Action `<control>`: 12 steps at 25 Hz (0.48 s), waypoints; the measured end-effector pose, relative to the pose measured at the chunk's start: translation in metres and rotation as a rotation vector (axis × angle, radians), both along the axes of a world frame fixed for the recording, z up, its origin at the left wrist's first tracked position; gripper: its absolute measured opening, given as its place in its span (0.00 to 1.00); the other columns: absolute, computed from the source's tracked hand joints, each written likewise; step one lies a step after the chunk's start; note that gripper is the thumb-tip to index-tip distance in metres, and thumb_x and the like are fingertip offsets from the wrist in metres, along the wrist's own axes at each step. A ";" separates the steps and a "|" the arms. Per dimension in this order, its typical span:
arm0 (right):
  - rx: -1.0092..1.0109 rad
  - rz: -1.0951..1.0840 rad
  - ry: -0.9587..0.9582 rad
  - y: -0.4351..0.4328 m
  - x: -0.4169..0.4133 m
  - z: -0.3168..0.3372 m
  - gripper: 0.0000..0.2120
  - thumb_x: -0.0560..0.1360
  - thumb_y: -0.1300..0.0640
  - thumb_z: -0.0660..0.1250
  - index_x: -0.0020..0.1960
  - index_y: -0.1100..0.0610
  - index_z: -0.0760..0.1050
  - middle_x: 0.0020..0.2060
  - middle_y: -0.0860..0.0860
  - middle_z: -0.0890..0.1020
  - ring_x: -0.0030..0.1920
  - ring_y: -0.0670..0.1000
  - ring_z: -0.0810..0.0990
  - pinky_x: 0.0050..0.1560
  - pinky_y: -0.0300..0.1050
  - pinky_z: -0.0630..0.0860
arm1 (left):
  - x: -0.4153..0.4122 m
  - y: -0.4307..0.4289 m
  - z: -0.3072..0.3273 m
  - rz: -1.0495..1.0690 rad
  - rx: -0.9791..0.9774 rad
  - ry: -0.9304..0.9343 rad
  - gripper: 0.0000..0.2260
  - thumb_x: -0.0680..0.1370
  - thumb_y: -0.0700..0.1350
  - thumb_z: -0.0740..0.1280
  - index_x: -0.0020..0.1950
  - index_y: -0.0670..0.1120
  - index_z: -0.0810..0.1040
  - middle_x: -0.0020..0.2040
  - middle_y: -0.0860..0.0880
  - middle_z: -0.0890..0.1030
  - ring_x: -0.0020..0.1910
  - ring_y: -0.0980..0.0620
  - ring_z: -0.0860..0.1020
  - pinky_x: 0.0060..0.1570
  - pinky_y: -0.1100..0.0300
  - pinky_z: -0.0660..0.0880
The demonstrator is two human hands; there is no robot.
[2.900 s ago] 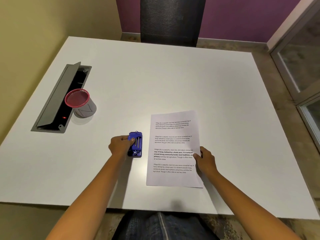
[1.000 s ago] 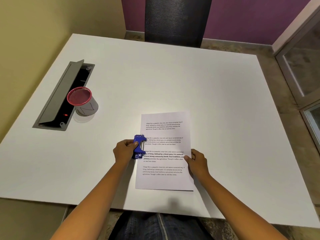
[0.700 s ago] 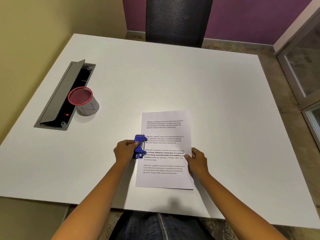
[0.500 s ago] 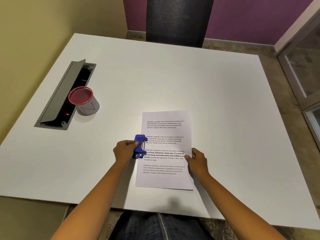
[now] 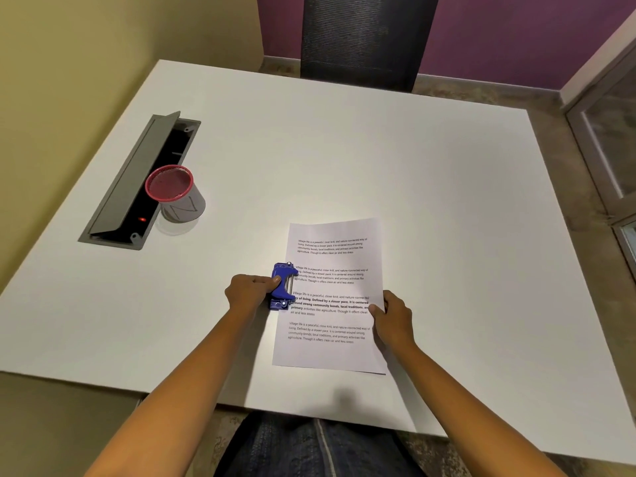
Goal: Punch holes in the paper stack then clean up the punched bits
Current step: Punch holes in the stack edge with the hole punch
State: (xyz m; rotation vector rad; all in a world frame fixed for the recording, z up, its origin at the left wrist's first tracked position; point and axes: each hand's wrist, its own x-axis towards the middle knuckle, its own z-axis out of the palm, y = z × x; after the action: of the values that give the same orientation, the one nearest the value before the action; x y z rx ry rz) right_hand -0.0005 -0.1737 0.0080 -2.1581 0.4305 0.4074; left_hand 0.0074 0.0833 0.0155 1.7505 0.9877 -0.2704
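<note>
A stack of white printed paper lies flat on the white table, near its front edge. A blue hole punch sits over the middle of the paper's left edge, its jaw around that edge. My left hand grips the punch from the left, thumb on its lever. My right hand pinches the right edge of the paper stack and holds it against the table. No punched bits are visible.
A grey mesh cup with a red rim stands at the left, beside an open grey cable hatch set into the table. A black chair back stands beyond the far edge. A glass partition is on the right.
Earlier the punch stood beside the paper, apart from it. The paper has since slid left into the punch's jaw. Over the last second both hands have stayed nearly still.
</note>
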 end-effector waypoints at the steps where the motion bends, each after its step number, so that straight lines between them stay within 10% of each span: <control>1: 0.002 -0.002 0.000 0.001 0.000 0.000 0.09 0.77 0.67 0.62 0.55 0.64 0.75 0.48 0.54 0.80 0.43 0.52 0.75 0.35 0.29 0.66 | 0.000 0.000 0.000 0.004 -0.012 0.001 0.13 0.71 0.46 0.75 0.50 0.39 0.84 0.51 0.40 0.85 0.48 0.46 0.79 0.47 0.61 0.68; 12: -0.002 0.013 0.035 0.002 0.002 0.000 0.11 0.78 0.66 0.61 0.59 0.63 0.74 0.56 0.58 0.81 0.45 0.51 0.74 0.46 0.37 0.69 | 0.004 -0.003 0.002 -0.001 0.072 0.023 0.11 0.71 0.44 0.75 0.47 0.37 0.85 0.48 0.40 0.85 0.43 0.47 0.78 0.45 0.60 0.71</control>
State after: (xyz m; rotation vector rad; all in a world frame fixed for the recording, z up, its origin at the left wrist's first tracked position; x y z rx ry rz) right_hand 0.0016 -0.1715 0.0082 -2.1591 0.4365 0.4529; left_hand 0.0119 0.0798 0.0179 1.8170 1.0238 -0.2586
